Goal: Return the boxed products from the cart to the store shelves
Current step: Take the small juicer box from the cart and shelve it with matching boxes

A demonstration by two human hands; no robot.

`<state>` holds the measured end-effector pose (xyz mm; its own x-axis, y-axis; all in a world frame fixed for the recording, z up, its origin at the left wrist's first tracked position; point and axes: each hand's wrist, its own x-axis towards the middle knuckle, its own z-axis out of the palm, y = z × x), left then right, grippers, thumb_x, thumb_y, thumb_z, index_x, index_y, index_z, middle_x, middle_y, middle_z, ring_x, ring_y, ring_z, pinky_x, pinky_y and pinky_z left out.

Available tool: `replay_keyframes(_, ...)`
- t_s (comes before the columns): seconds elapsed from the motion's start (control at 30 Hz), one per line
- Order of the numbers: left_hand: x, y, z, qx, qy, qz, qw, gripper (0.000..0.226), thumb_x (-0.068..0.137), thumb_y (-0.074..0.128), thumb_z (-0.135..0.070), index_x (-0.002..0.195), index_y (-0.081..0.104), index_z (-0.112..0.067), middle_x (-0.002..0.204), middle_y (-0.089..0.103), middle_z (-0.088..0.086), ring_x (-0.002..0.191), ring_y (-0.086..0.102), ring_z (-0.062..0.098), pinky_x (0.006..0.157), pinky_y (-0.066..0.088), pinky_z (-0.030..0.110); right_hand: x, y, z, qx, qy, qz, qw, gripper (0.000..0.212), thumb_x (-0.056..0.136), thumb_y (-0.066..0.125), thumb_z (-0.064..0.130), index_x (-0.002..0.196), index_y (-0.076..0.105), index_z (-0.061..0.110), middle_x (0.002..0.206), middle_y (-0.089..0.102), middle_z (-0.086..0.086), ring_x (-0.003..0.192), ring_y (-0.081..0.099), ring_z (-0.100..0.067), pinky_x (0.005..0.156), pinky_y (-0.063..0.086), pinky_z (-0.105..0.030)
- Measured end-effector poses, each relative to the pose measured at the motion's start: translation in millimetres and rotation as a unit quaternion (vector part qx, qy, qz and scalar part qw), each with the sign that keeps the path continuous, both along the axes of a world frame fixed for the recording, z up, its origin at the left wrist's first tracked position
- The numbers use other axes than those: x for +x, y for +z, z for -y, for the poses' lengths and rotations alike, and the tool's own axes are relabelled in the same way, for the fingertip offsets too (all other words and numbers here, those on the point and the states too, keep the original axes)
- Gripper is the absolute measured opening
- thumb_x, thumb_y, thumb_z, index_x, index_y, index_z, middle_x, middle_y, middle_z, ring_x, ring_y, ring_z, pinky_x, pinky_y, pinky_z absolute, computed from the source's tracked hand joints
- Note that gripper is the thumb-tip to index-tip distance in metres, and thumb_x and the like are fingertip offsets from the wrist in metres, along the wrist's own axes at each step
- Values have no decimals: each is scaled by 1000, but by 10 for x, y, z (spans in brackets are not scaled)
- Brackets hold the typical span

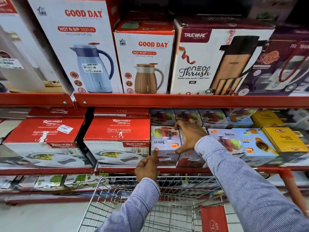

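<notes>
While seated upright on the red metal shelf [167, 169], white cardboard Juicer box [164, 144]: nearer, spread right hand [189, 136] atop, loosely curled left hand [147, 166] touching its front.

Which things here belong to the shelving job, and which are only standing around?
Job: Juicer box, right hand spread over it, left hand at its front, wire cart, middle shelf.
Standing around: Good Day jug boxes, Trueware box, Rishabh casserole boxes.

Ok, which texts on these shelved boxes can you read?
"GOOD DAY", "HOT N SIP 1000 ml", sticker "NINE MART 619.00": tall white blue-jug box
"HOT N SIP 500 ml": shorter white brown-jug box
"TRUEWARE", "NEO Thrush": white-maroon flask box
"RISHABH", "Sigma Marbella": red casserole box
"Juicer": pale juicer box
Fine print: blurred.
</notes>
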<state>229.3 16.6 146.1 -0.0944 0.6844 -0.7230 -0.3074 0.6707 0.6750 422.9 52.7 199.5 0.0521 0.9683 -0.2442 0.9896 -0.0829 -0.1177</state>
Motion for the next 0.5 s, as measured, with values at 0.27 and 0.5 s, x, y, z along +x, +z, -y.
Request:
replay_keyframes(0.27, 36, -26, 10, -14, 24, -2, 1000, 68, 41, 88, -58, 85, 73, -9, 94, 75, 13, 95, 69, 34, 68, 61, 39, -5, 63, -30, -10, 8, -6, 1000, 106, 32, 79, 68, 120, 36, 26, 125, 57, 1, 106, 45, -23, 92, 42, -43)
replay_keyframes(0.5, 5, -90, 6, -10, 25, -2, 1000, 59, 52, 87, -54, 85, 71, -8, 101, 74, 16, 100, 69, 36, 59, 55, 32, -25, 62, -10, -12, 16, 19, 1000, 108, 32, 79, 70, 121, 36, 26, 121, 56, -1, 109, 42, -24, 94, 39, -45)
